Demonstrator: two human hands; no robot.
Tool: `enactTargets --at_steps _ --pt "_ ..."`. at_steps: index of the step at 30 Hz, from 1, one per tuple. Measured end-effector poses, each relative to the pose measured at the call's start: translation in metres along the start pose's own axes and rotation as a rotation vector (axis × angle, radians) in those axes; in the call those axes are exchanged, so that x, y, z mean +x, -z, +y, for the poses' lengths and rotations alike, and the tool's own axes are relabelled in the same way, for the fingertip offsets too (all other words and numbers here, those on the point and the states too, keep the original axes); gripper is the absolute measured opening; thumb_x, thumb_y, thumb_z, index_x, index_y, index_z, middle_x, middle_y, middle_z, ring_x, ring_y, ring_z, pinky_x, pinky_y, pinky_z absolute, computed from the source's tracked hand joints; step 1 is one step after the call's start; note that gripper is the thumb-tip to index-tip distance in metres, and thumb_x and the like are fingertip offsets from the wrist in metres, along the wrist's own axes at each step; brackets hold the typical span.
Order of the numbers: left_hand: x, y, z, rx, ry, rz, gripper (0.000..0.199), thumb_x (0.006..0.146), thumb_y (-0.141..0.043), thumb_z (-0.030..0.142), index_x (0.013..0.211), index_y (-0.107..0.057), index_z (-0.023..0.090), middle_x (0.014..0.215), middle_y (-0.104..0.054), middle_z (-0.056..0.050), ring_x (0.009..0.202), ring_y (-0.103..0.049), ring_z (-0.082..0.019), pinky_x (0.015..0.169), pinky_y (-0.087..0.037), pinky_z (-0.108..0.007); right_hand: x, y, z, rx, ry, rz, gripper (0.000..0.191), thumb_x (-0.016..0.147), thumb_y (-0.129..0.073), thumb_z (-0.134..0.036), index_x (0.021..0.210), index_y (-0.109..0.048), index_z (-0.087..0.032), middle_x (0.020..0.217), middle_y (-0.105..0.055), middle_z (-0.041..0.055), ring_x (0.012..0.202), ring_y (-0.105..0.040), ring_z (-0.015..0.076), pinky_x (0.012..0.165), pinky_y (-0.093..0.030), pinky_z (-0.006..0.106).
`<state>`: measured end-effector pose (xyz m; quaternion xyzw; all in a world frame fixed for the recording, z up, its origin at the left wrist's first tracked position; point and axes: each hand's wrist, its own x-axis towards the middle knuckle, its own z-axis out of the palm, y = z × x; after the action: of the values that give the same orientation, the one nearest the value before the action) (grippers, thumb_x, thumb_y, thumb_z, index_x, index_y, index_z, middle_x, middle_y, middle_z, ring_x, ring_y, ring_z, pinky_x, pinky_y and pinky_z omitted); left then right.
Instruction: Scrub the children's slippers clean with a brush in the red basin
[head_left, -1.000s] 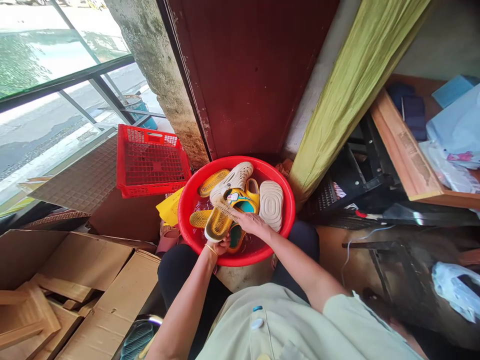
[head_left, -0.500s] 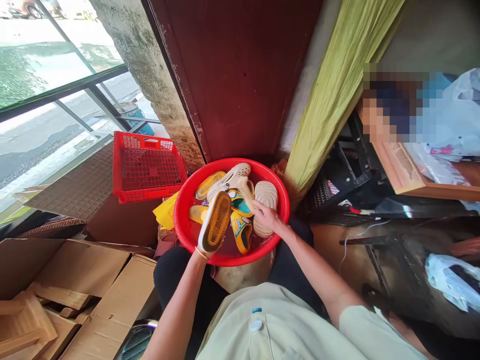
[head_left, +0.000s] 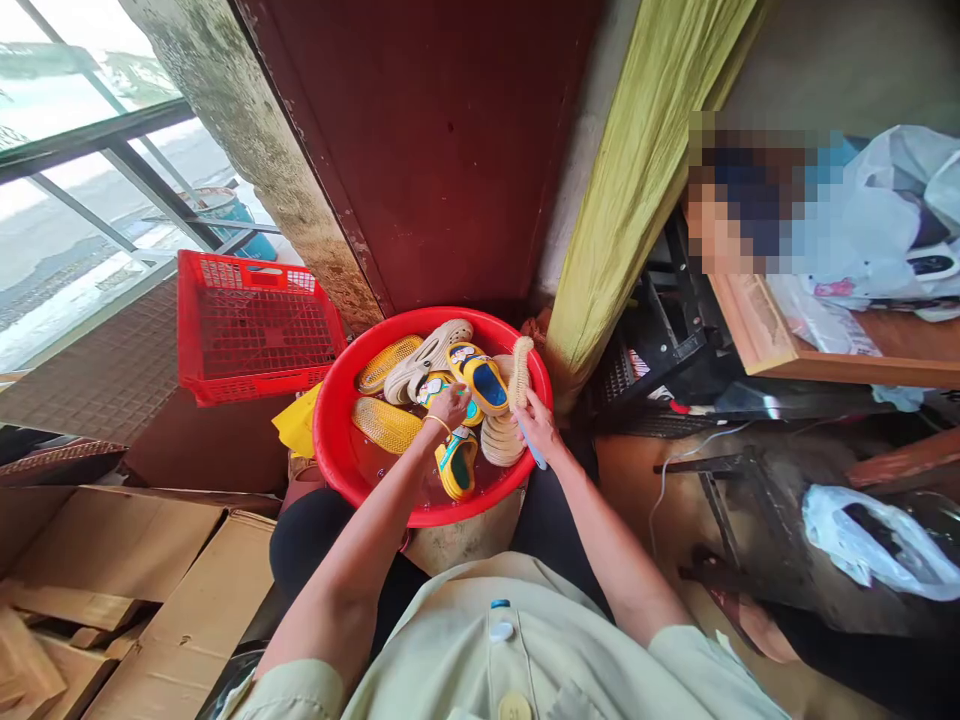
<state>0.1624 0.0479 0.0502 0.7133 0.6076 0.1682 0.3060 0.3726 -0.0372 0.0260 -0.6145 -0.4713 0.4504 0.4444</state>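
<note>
A red tub [head_left: 330,440] of water holds several clogs and sandals. My left hand [head_left: 450,403], with a yellow band at its wrist, is closed at the near edge of a yellow-and-blue clog [head_left: 481,378]; its fingertips are partly hidden. My right hand [head_left: 540,425] grips the grey-blue handle of a scrubbing brush [head_left: 520,370], its tan bristles upright beside that clog. Below lies another yellow clog [head_left: 456,468] with a teal inside. Beige ridged footwear [head_left: 501,442] sits under the brush. Left of my hands are a beige clog [head_left: 420,368] and a yellow textured sole [head_left: 386,425].
A red plastic crate [head_left: 259,330] stands left of the tub, before an open cardboard box [head_left: 135,540] with wooden pieces. A maroon door [head_left: 442,150] and a yellow-green curtain [head_left: 607,230] are behind. A wooden table [head_left: 757,330] bears plastic bags on the right.
My left hand has moved right and away from me; the yellow-brown sole it held up no longer shows. The brush in my right hand has turned upright. The view has shifted right.
</note>
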Motion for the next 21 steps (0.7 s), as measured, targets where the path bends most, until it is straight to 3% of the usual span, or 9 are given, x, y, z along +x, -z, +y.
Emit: enactTargets --at_steps 3,5,8,12,17,21 --pt "-0.037 0.007 -0.019 0.234 0.06 -0.079 0.059 0.093 -0.058 0.054 0.139 -0.055 0.017 0.121 -0.071 -0.017 0.115 -0.069 -0.032 0.095 -0.051 -0.041 0.0 -0.005 0.005 -0.091 0.032 -0.052 0.075 0.093 -0.056 -0.051 0.16 -0.039 -0.022 0.094 -0.075 0.0046 0.053 -0.061 0.0126 0.046 -0.052 0.023" --pt "-0.066 0.008 -0.031 0.415 0.135 -0.126 0.078 0.088 -0.061 0.063 0.15 -0.044 0.019 0.135 -0.063 -0.021 0.119 -0.066 -0.037 0.095 -0.051 -0.045 0.0 -0.009 0.007 -0.148 0.083 -0.081 0.072 0.093 -0.06 -0.047 0.158 -0.044 -0.023 0.108 -0.077 0.0079 0.066 -0.069 0.0168 0.057 -0.059 0.027" --pt "-0.097 0.001 -0.044 0.521 0.206 -0.238 0.09 0.087 -0.061 0.063 0.16 -0.029 0.019 0.139 -0.059 -0.025 0.118 -0.067 -0.039 0.093 -0.052 -0.048 0.0 -0.014 0.007 -0.214 0.152 -0.079 0.069 0.092 -0.063 -0.044 0.156 -0.048 -0.024 0.122 -0.076 0.0086 0.086 -0.074 0.0222 0.077 -0.064 0.035" --pt "-0.106 -0.009 -0.06 0.47 0.243 -0.231 0.076 0.096 -0.052 0.043 0.163 -0.022 0.021 0.14 -0.061 -0.022 0.123 -0.066 -0.033 0.097 -0.051 -0.043 -0.003 -0.014 0.006 -0.286 0.182 -0.064 0.066 0.094 -0.061 -0.043 0.156 -0.048 -0.024 0.121 -0.077 0.0068 0.095 -0.076 0.0235 0.088 -0.063 0.038" --pt "-0.101 0.003 -0.079 0.516 0.211 -0.136 0.06 0.096 -0.046 0.026 0.156 -0.041 0.023 0.128 -0.071 -0.015 0.117 -0.069 -0.029 0.101 -0.05 -0.041 -0.005 -0.012 0.009 -0.352 0.184 -0.052 0.068 0.092 -0.065 -0.044 0.155 -0.05 -0.022 0.125 -0.076 0.0088 0.093 -0.077 0.0242 0.089 -0.063 0.037" --pt "-0.11 0.012 -0.093 0.403 0.164 0.054 0.047 0.098 -0.042 0.027 0.142 -0.059 0.021 0.126 -0.072 -0.014 0.118 -0.068 -0.029 0.103 -0.05 -0.041 -0.003 -0.014 0.011 -0.349 0.162 -0.058 0.071 0.091 -0.066 -0.043 0.157 -0.047 -0.023 0.13 -0.073 0.0096 0.091 -0.077 0.0249 0.084 -0.065 0.038"
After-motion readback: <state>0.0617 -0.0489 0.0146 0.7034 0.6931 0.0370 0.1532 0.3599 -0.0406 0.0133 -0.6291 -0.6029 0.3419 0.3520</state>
